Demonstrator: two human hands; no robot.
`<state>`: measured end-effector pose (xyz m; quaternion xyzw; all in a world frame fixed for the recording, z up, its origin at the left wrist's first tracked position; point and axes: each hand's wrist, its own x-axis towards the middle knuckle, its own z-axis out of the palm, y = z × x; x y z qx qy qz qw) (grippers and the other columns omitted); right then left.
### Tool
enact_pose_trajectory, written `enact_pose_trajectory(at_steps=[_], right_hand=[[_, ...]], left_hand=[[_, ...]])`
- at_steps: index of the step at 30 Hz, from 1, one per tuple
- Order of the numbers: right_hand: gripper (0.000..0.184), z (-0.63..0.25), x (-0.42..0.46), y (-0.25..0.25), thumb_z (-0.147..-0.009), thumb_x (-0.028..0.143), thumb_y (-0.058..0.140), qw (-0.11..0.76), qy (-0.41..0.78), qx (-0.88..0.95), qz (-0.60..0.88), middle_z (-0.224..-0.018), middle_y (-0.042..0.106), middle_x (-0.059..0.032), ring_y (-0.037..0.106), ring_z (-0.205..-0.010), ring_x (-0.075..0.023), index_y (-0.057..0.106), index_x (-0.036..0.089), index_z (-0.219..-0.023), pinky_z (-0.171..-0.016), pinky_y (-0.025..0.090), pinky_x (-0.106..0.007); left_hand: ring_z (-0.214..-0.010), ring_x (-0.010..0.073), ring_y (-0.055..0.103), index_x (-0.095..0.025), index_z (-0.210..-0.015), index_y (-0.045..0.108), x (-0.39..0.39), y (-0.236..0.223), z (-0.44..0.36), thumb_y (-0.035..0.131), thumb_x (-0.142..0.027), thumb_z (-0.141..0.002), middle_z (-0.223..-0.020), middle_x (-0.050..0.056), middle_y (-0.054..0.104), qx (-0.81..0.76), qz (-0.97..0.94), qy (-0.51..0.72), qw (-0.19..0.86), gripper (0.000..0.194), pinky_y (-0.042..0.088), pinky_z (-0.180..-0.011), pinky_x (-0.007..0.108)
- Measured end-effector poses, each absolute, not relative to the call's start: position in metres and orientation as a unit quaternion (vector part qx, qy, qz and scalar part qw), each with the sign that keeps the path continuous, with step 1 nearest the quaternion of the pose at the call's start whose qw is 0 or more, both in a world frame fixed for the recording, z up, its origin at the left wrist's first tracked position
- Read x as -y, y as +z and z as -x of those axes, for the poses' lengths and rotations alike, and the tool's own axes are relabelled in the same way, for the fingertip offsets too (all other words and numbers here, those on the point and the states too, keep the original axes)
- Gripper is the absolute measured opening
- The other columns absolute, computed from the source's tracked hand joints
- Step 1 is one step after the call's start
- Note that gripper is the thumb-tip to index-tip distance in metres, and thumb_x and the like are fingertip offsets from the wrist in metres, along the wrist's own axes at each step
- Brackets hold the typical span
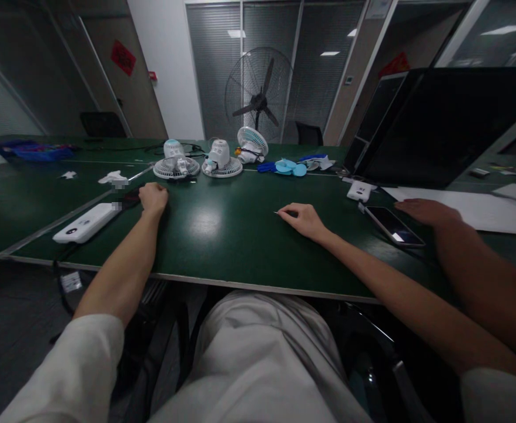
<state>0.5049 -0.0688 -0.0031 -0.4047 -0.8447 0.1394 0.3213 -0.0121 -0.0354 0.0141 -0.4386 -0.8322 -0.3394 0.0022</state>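
while the left hand (153, 198) rested on the left part of the green surface (223, 247), the right hand (302, 220) was held over its middle, right of centre. right hand: thumb and forefinger together, clamped on a small thin piece (276, 212), whose pale tip pointed left; too small to identify. left hand: fingers curled inward, knuckles upward; could not tell whether they were clamped on anything. a dark flat item (130, 198) lay just left of that hand, and a long white device (88, 224) lay nearer and farther left.

far side, left to right: two white fan units (176, 167), grilles down, then a third fan unit (253, 141) with its grille tilted up. right of these lay a light-blue fan blade (290, 167) among dark-blue and white pieces. crumpled white tissue (113, 177) lay far left, beyond the white device.

right side: a phone (394, 226) lay near another person's hand (429, 210), with white sheets (473, 210) beyond it. a small white device (359, 190) lay just past the phone, before a large black monitor (452, 123). a standing fan (258, 101) stood behind the surface.
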Motion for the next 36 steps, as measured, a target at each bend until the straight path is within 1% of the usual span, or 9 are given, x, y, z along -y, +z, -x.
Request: enact_pose_trajectory(at_steps=[4, 10, 13, 17, 21, 24, 27, 29, 36], right_hand=[[0.024, -0.505, 0.068, -0.005, -0.101, 0.041, 0.065, 0.322, 0.141, 0.847, 0.399, -0.110, 0.080, -0.0051, 0.074, -0.097, -0.0260, 0.082, 0.026, -0.109, -0.089, 0.058, -0.042], [0.024, -0.505, 0.069, -0.004, -0.101, 0.040, 0.065, 0.320, 0.146, 0.849, 0.394, -0.110, 0.080, -0.0057, 0.074, -0.096, -0.0258, 0.082, 0.025, -0.110, -0.089, 0.058, -0.042], [0.025, -0.506, 0.070, -0.003, -0.102, 0.041, 0.064, 0.315, 0.146, 0.850, 0.396, -0.110, 0.079, -0.0056, 0.073, -0.097, -0.0256, 0.081, 0.025, -0.111, -0.088, 0.058, -0.042], [0.026, -0.506, 0.070, -0.003, -0.102, 0.042, 0.063, 0.315, 0.149, 0.850, 0.395, -0.110, 0.079, -0.0060, 0.073, -0.097, -0.0254, 0.081, 0.025, -0.111, -0.086, 0.058, -0.041], [0.027, -0.506, 0.070, -0.004, -0.103, 0.042, 0.063, 0.314, 0.148, 0.853, 0.389, -0.110, 0.079, -0.0061, 0.073, -0.096, -0.0250, 0.081, 0.025, -0.112, -0.086, 0.057, -0.041], [0.025, -0.504, 0.071, -0.002, -0.102, 0.041, 0.064, 0.314, 0.144, 0.859, 0.378, -0.110, 0.079, -0.0056, 0.073, -0.097, -0.0250, 0.081, 0.026, -0.113, -0.086, 0.057, -0.040], [0.023, -0.501, 0.074, 0.000, -0.101, 0.040, 0.066, 0.310, 0.145, 0.869, 0.357, -0.110, 0.080, -0.0050, 0.074, -0.098, -0.0250, 0.081, 0.027, -0.112, -0.087, 0.057, -0.040], [0.022, -0.500, 0.076, 0.000, -0.100, 0.039, 0.067, 0.310, 0.147, 0.872, 0.349, -0.108, 0.080, -0.0049, 0.074, -0.097, -0.0250, 0.081, 0.026, -0.110, -0.087, 0.057, -0.039], [0.019, -0.500, 0.076, -0.001, -0.096, 0.038, 0.070, 0.323, 0.148, 0.869, 0.344, -0.101, 0.080, -0.0043, 0.074, -0.092, -0.0244, 0.080, 0.024, -0.103, -0.082, 0.056, -0.037]], left_hand=[[-0.109, 0.0290, 0.069, -0.013, -0.105, 0.079, 0.029, 0.014, 0.025, 0.076, -0.022, -0.079, -0.105, 0.012, 0.077, 0.834, 0.397, -0.382, -0.034, 0.027, 0.050, -0.104, 0.036], [-0.113, 0.0285, 0.068, -0.015, -0.097, 0.081, 0.019, 0.011, 0.030, 0.079, -0.022, -0.074, -0.109, 0.010, 0.078, 0.823, 0.397, -0.397, -0.084, 0.024, 0.049, -0.105, 0.035], [-0.109, 0.0265, 0.069, -0.016, -0.095, 0.082, 0.018, 0.009, 0.032, 0.082, -0.022, -0.073, -0.105, 0.009, 0.079, 0.813, 0.412, -0.401, -0.090, 0.023, 0.049, -0.104, 0.033], [-0.095, 0.0245, 0.070, -0.016, -0.093, 0.083, 0.013, 0.010, 0.019, 0.087, -0.029, -0.069, -0.092, 0.006, 0.079, 0.762, 0.491, -0.399, -0.137, 0.028, 0.052, -0.093, 0.031], [-0.081, 0.0235, 0.069, -0.014, -0.096, 0.085, 0.006, 0.011, -0.043, 0.091, -0.040, -0.065, -0.088, 0.007, 0.078, 0.650, 0.620, -0.355, -0.257, 0.041, 0.053, -0.077, 0.031], [-0.085, 0.0234, 0.070, -0.017, -0.100, 0.085, 0.012, 0.008, -0.121, 0.088, -0.045, -0.072, -0.098, 0.009, 0.080, 0.521, 0.727, -0.313, -0.319, 0.040, 0.054, -0.081, 0.033], [-0.096, 0.0228, 0.072, -0.019, -0.104, 0.084, 0.031, -0.001, -0.193, 0.082, -0.043, -0.083, -0.106, 0.007, 0.080, 0.402, 0.800, -0.299, -0.329, 0.031, 0.054, -0.092, 0.035], [-0.096, 0.0217, 0.072, -0.019, -0.106, 0.083, 0.046, -0.006, -0.225, 0.076, -0.040, -0.090, -0.105, 0.006, 0.080, 0.355, 0.827, -0.301, -0.314, 0.027, 0.053, -0.091, 0.034], [-0.095, 0.0196, 0.069, -0.018, -0.111, 0.081, 0.072, -0.004, -0.241, 0.064, -0.033, -0.102, -0.108, 0.007, 0.076, 0.295, 0.879, -0.307, -0.214, 0.024, 0.050, -0.086, 0.031]])
